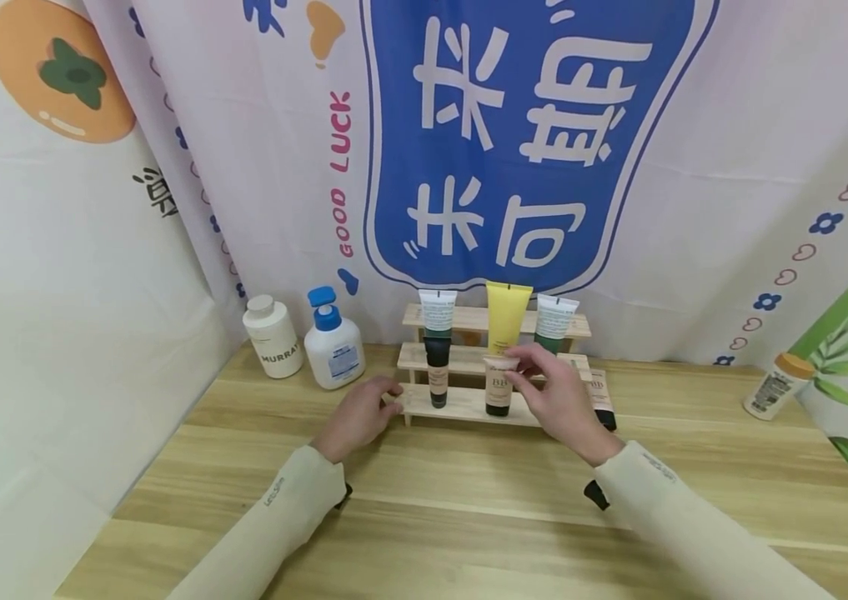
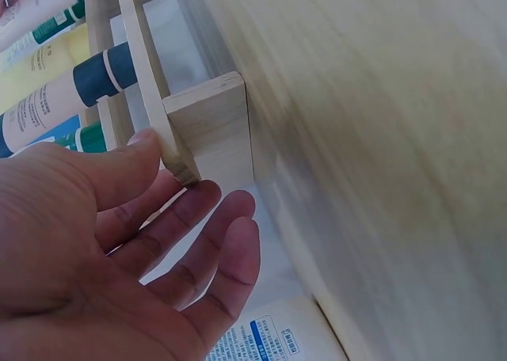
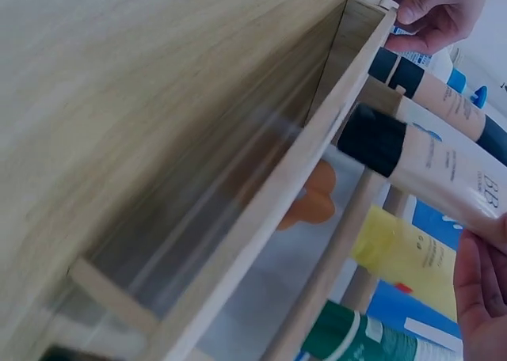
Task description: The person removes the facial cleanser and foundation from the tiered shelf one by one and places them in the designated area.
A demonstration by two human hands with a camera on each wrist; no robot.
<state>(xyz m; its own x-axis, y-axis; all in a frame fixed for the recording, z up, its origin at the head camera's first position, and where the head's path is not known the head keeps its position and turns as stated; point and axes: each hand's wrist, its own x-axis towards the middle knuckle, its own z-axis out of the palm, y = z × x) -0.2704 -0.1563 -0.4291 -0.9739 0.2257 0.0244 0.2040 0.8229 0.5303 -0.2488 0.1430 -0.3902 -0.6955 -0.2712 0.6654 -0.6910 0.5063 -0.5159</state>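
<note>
A three-tier wooden display rack (image 1: pixel 464 405) stands on the table. My right hand (image 1: pixel 560 402) pinches the top end of a beige BB cream tube (image 1: pixel 499 392), held cap down at the lowest tier; whether its black cap touches the wood I cannot tell. My left hand (image 1: pixel 363 415) grips the left end of that tier, thumb on the board (image 2: pixel 146 68) and fingers around its corner. A slim beige tube (image 1: pixel 438 379) with black ends stands on the lowest tier, left of the held one. Behind are a yellow tube (image 1: pixel 506 312) and two white-and-green tubes, left (image 1: pixel 438 310) and right (image 1: pixel 554 317).
Left of the rack stand a white bottle (image 1: pixel 273 337) and a blue-topped pump bottle (image 1: pixel 335 354). Another BB cream tube (image 1: pixel 599 390) is beside the rack's right end, partly behind my hand. An orange-capped bottle (image 1: pixel 776 388) stands far right. A printed curtain (image 1: pixel 303 208) hangs behind.
</note>
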